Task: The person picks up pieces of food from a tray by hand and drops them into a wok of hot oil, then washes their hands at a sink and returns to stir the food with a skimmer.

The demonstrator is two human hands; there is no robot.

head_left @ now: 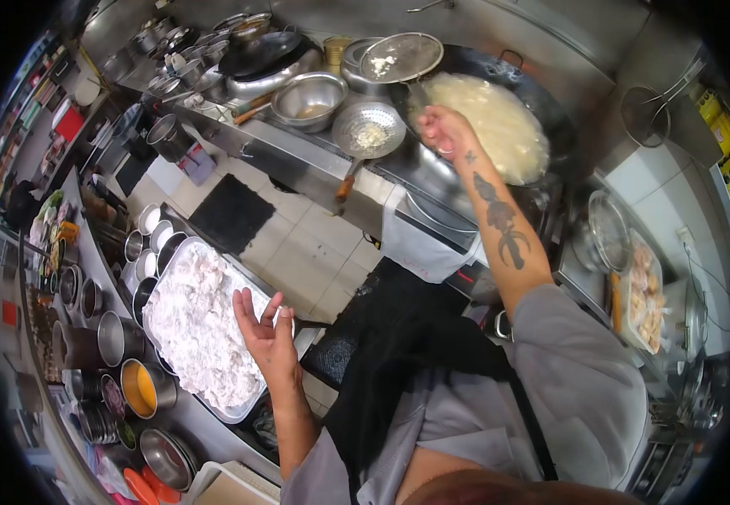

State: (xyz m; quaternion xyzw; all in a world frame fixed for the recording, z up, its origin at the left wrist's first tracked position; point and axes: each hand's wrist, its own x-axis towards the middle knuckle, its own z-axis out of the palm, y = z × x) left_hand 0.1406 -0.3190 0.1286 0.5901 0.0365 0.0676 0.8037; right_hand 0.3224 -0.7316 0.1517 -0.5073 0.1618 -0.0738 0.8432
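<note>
Big wok (560,130) far right, pale bubbling liquid (491,118) in it. Tray (233,416) near left, heaped with white-coated pieces (201,324). Steel bowl (292,94) far, left of the wok. Strainer (415,61) at the wok's far left edge, a few pale bits on the mesh; skimmer (383,116) nearer, more bits inside. Our left hand (268,337): fingers spread, over the tray's right side. Our right hand (444,132): fingers curled by the wok's left side, blurred; can't tell if we're gripping the strainer handle.
</note>
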